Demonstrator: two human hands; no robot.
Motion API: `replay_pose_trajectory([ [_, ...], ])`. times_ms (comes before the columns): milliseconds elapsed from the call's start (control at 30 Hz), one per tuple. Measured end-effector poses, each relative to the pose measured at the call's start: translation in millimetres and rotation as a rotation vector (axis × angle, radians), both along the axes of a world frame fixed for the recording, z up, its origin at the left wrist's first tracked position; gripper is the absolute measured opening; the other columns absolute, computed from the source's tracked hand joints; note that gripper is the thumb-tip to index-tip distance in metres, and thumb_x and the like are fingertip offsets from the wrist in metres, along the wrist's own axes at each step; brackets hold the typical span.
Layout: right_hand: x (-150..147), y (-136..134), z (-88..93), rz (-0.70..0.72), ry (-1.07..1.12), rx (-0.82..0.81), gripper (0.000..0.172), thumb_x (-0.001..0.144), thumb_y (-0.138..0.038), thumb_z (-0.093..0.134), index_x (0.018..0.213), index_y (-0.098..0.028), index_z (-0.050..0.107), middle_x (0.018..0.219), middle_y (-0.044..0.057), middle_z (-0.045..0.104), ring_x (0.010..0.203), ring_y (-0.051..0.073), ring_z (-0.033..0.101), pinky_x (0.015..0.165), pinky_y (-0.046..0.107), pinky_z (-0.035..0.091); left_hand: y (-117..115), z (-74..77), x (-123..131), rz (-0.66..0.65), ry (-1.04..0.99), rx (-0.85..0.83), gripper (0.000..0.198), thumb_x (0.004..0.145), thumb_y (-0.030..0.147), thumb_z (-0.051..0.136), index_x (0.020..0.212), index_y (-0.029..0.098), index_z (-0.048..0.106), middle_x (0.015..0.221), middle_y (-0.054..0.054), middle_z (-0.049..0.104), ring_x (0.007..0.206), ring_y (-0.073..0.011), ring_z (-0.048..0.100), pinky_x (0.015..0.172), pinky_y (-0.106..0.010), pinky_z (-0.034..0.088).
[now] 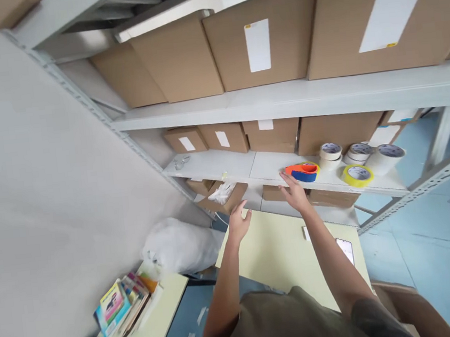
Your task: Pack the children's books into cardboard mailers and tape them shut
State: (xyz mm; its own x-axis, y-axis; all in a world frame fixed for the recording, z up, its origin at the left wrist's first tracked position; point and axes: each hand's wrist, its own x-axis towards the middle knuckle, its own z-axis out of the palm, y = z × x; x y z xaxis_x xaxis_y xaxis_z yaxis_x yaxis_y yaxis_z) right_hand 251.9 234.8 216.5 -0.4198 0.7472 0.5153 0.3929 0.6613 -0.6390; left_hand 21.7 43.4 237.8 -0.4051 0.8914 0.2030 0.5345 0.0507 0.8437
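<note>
My right hand (294, 195) reaches toward the middle shelf with its fingers apart and nothing held. Its fingertips are close to the left end of an orange and blue tape dispenser (305, 173); whether they touch it I cannot tell. A yellow tape roll is partly hidden by the dispenser. My left hand (239, 224) is raised above the far left edge of the pale yellow table (276, 254), thumb and fingers apart, holding nothing. Beyond it, a crumpled white plastic item (223, 193) lies on a cardboard box (236, 195) on the lower shelf.
White tape rolls (386, 159) and a yellow tape roll (357, 175) stand on the shelf's right. Large cardboard boxes (263, 36) fill the upper shelf (282, 100). A phone (345, 250) lies on the table. Left are a white sack (183, 248) and books (114, 303).
</note>
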Motion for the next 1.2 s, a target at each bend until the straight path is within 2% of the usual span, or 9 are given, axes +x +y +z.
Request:
replay_pose_trajectory([
  [167, -38.1, -51.0, -31.2, 0.139, 0.066, -0.150, 0.055, 0.106, -0.043, 0.049, 0.159, -0.027, 0.052, 0.163, 0.012, 0.053, 0.153, 0.035, 0.047, 0.119, 0.061, 0.049, -47.4, -12.9, -25.4, 0.102, 0.085, -0.013, 0.046, 0.094, 0.033, 0.068, 0.139, 0.027, 0.070, 0.146, -0.010, 0.068, 0.139, -0.0287, 0.060, 0.122, -0.050, 0.045],
  [367, -91.4, -100.6, -73.5, 0.339, 0.038, -0.275, 0.053, 0.106, -0.044, 0.050, 0.155, -0.026, 0.057, 0.161, 0.013, 0.055, 0.151, 0.033, 0.050, 0.123, 0.059, 0.045, -131.4, -36.3, -59.2, 0.306, 0.137, -0.102, 0.048, 0.094, 0.029, 0.065, 0.141, 0.024, 0.067, 0.147, -0.012, 0.067, 0.141, -0.0297, 0.059, 0.124, -0.052, 0.043],
  [500, -137.9, -144.8, -86.4, 0.518, -0.025, -0.326, 0.053, 0.105, -0.047, 0.052, 0.153, -0.024, 0.059, 0.162, 0.013, 0.054, 0.152, 0.032, 0.049, 0.126, 0.056, 0.042, -192.4, -43.8, -75.5, 0.436, 0.144, -0.140, 0.048, 0.094, 0.029, 0.066, 0.142, 0.021, 0.067, 0.150, -0.014, 0.064, 0.143, -0.0313, 0.057, 0.124, -0.051, 0.042],
  [633, -191.6, -202.0, -92.5, 0.726, -0.112, -0.353, 0.052, 0.104, -0.049, 0.055, 0.149, -0.025, 0.064, 0.159, 0.012, 0.057, 0.150, 0.030, 0.051, 0.126, 0.053, 0.043, -257.1, -52.2, -97.0, 0.577, 0.131, -0.181, 0.051, 0.095, 0.030, 0.065, 0.145, 0.022, 0.064, 0.153, -0.014, 0.061, 0.144, -0.0312, 0.056, 0.123, -0.051, 0.043],
  [733, -231.5, -246.2, -96.3, 0.833, -0.169, -0.389, 0.052, 0.102, -0.050, 0.058, 0.146, -0.026, 0.067, 0.158, 0.012, 0.059, 0.149, 0.031, 0.053, 0.125, 0.051, 0.044, -307.0, -64.1, -118.6, 0.668, 0.127, -0.205, 0.053, 0.097, 0.031, 0.063, 0.149, 0.023, 0.061, 0.155, -0.014, 0.059, 0.147, -0.0302, 0.054, 0.123, -0.051, 0.044],
  [867, -285.8, -302.1, -101.0, 0.913, -0.192, -0.419, 0.055, 0.099, -0.051, 0.060, 0.147, -0.025, 0.067, 0.160, 0.012, 0.057, 0.151, 0.032, 0.050, 0.127, 0.051, 0.041, -371.7, -83.5, -157.7, 0.761, 0.104, -0.202, 0.055, 0.096, 0.031, 0.063, 0.151, 0.023, 0.060, 0.155, -0.015, 0.059, 0.147, -0.0308, 0.054, 0.123, -0.052, 0.044],
  [1000, -348.4, -356.8, -106.2, 0.941, -0.205, -0.389, 0.057, 0.100, -0.049, 0.058, 0.150, -0.023, 0.063, 0.162, 0.014, 0.054, 0.153, 0.033, 0.048, 0.127, 0.055, 0.040, -433.7, -104.9, -210.1, 0.826, 0.041, -0.173, 0.057, 0.096, 0.030, 0.064, 0.152, 0.024, 0.059, 0.157, -0.014, 0.058, 0.148, -0.0318, 0.052, 0.121, -0.052, 0.047],
  [1200, -449.9, -429.5, -119.5, 0.970, -0.306, -0.326, 0.059, 0.098, -0.043, 0.062, 0.153, -0.025, 0.061, 0.166, 0.009, 0.050, 0.155, 0.029, 0.045, 0.131, 0.048, 0.035, -513.9, -146.2, -290.1, 0.912, -0.055, -0.155, 0.055, 0.095, 0.029, 0.065, 0.149, 0.020, 0.061, 0.154, -0.016, 0.060, 0.148, -0.0329, 0.051, 0.124, -0.052, 0.042],
])
